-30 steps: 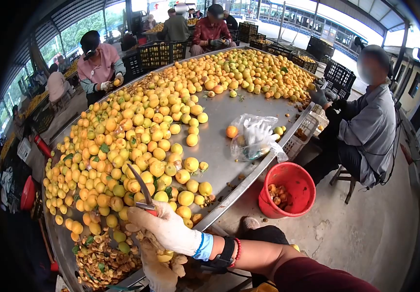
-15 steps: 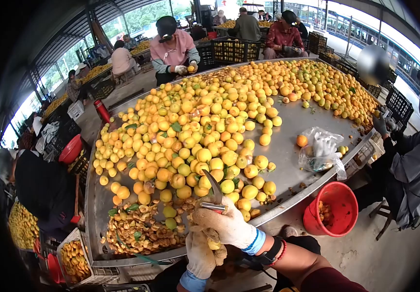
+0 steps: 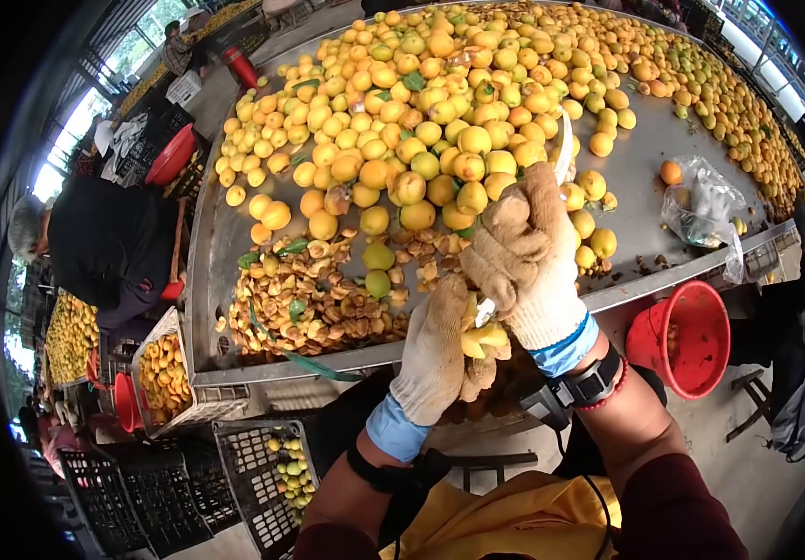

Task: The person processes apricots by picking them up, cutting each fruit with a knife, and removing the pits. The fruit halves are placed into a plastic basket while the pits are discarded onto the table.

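My left hand [image 3: 438, 350], in a cream glove, is closed around a yellow fruit [image 3: 483, 338] that looks cut open. Fingers of my right hand [image 3: 526, 257], also gloved, wrap round a knife; its curved blade [image 3: 566, 147] points up and away from me. A small pale metal part shows between the hands, beside the fruit. Both hands are over the near edge of the metal table [image 3: 645, 291]. Just left of them lies a pile of brown-orange fruit pieces [image 3: 309, 303], with whole yellow fruits [image 3: 416, 187] heaped beyond.
Right of the hands are a red bucket [image 3: 692, 338] and a plastic bag [image 3: 704, 201] on the table. Crates stand at lower left, one with cut fruit [image 3: 166, 376], another with green-yellow fruit [image 3: 291, 471]. A person in dark clothes [image 3: 109, 243] is at left, another at far right.
The view has tilted down, showing more of my lap and the lower crates. Both hands appear higher in view, and the knife blade now points up and right instead of up and left.
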The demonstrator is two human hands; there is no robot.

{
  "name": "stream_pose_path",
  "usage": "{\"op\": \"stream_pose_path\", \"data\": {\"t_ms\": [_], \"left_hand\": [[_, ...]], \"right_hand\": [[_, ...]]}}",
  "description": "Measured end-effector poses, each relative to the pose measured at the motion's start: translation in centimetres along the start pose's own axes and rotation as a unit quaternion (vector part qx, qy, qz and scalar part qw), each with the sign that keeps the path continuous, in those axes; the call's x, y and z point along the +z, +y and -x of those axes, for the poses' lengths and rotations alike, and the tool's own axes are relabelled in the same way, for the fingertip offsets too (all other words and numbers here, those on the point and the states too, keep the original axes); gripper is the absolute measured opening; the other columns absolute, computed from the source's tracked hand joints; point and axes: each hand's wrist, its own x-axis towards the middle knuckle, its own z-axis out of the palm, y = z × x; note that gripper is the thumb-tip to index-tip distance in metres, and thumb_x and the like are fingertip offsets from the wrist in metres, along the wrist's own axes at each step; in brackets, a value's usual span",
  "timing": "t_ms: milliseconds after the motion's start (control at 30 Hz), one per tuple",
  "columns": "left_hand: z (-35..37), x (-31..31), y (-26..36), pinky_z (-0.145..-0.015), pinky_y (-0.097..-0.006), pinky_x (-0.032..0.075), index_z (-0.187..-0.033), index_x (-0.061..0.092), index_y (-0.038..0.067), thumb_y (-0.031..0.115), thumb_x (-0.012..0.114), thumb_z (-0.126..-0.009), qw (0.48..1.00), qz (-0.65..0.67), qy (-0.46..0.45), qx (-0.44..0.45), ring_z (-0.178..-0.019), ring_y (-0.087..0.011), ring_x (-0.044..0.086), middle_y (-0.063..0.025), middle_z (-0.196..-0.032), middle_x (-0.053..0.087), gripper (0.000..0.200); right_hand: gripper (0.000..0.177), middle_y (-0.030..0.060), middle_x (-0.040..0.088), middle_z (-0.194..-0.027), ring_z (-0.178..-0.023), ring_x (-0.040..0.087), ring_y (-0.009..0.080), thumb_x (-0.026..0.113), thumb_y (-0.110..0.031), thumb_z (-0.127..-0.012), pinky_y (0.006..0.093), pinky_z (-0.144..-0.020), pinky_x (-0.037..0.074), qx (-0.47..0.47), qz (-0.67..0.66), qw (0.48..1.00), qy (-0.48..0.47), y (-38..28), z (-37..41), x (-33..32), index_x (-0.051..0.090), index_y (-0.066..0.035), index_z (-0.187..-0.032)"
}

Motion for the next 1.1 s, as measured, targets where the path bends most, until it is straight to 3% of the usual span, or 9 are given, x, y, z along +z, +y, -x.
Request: {"op": "stream_pose_path", "data": {"t_ms": [200,267,400,533,633,700,767,1000,1100], "left_hand": [[-1.5,0.0,0.3,-0.046,-0.0243,0.052,-0.123,0.058,0.007,0.050,0.042,-0.110,0.996,0.024,0.066,-0.048,-0.065,-0.0161,0.066,-0.0080,-0.095,0.067,0.048],[-2.3,-1.2,0.1,-0.046,-0.0258,0.053,-0.124,0.058,0.009,0.051,0.041,-0.110,0.969,0.219,-0.033,-0.109,-0.065,-0.0150,0.066,-0.0072,-0.095,0.067,0.047],[-2.3,-1.0,0.9,-0.046,-0.0247,0.051,-0.123,0.058,0.010,0.056,0.041,-0.109,0.988,0.141,0.009,-0.054,-0.064,-0.0147,0.066,-0.0074,-0.097,0.068,0.051],[-1.3,-0.8,1.2,-0.055,-0.0226,0.058,-0.134,0.055,0.008,0.047,0.039,-0.112,0.993,0.111,-0.020,-0.021,-0.080,-0.0121,0.071,-0.0027,-0.102,0.069,0.047],[-0.5,-0.5,1.3,-0.054,-0.0233,0.055,-0.130,0.056,0.005,0.048,0.035,-0.113,1.000,0.012,0.005,-0.016,-0.072,-0.0132,0.067,-0.0054,-0.098,0.069,0.050],[-0.2,-0.4,1.2,-0.042,-0.0235,0.046,-0.117,0.062,0.002,0.053,0.034,-0.112,1.000,0.010,-0.013,-0.014,-0.052,-0.0108,0.058,-0.0073,-0.084,0.069,0.059],[-0.1,-0.3,1.0,-0.044,-0.0239,0.048,-0.121,0.061,0.001,0.050,0.035,-0.112,1.000,0.000,-0.007,-0.022,-0.055,-0.0117,0.060,-0.0084,-0.089,0.069,0.057],[-0.3,-0.5,0.3,-0.043,-0.0262,0.050,-0.120,0.060,0.001,0.036,0.043,-0.111,0.993,0.005,0.004,-0.120,-0.061,-0.0145,0.063,-0.0080,-0.093,0.067,0.040],[-0.5,0.4,-0.1,-0.038,-0.0264,0.046,-0.117,0.060,0.004,0.035,0.039,-0.110,0.991,-0.013,0.039,-0.128,-0.057,-0.0147,0.060,-0.0075,-0.088,0.066,0.038]], "right_hand": [[0.052,-0.0073,0.035,-0.050,-0.038,0.032,0.0088,0.045,-0.054,-0.109,0.0255,-0.037,0.028,-0.042,0.018,0.997,0.055,0.5,-1.2,-1.2,0.058,-0.015,-0.077],[0.050,-0.0082,0.037,-0.052,-0.040,0.034,0.0075,0.049,-0.053,-0.108,0.0249,-0.037,0.029,-0.062,0.018,0.994,0.087,-0.1,-1.9,-2.6,0.064,-0.012,-0.084],[0.047,-0.0086,0.039,-0.050,-0.038,0.036,0.0070,0.054,-0.049,-0.107,0.0248,-0.037,0.034,-0.087,0.127,0.981,0.118,-0.9,-1.7,-2.6,0.065,-0.007,-0.088],[0.039,-0.0062,0.048,-0.057,-0.038,0.039,0.0073,0.060,-0.038,-0.105,0.0242,-0.034,0.033,0.022,0.246,0.957,0.151,-1.1,0.4,-2.1,0.069,-0.003,-0.091],[0.030,0.0010,0.065,-0.072,-0.052,0.056,0.0068,0.071,-0.031,-0.096,0.0216,-0.050,0.047,0.048,0.491,0.870,0.022,-2.7,2.4,-0.9,0.071,-0.002,-0.104],[0.036,0.0080,0.069,-0.080,-0.071,0.066,0.0182,0.078,-0.029,-0.088,0.0307,-0.067,0.053,-0.009,0.662,0.748,-0.046,-2.7,3.4,-1.1,0.072,-0.002,-0.111],[0.044,0.0165,0.068,-0.088,-0.084,0.068,0.0326,0.080,-0.035,-0.082,0.0394,-0.075,0.054,-0.062,0.771,0.622,-0.121,-3.3,4.1,-2.0,0.072,-0.004,-0.112],[0.049,0.0179,0.067,-0.086,-0.082,0.068,0.0388,0.080,-0.045,-0.082,0.0444,-0.070,0.053,-0.102,0.821,0.541,-0.151,-2.9,4.8,-3.7,0.071,-0.005,-0.109],[0.045,0.0188,0.067,-0.083,-0.079,0.068,0.0403,0.078,-0.042,-0.085,0.0447,-0.067,0.052,-0.101,0.796,0.584,-0.121,-1.9,5.3,-4.5,0.070,-0.005,-0.109]]}}
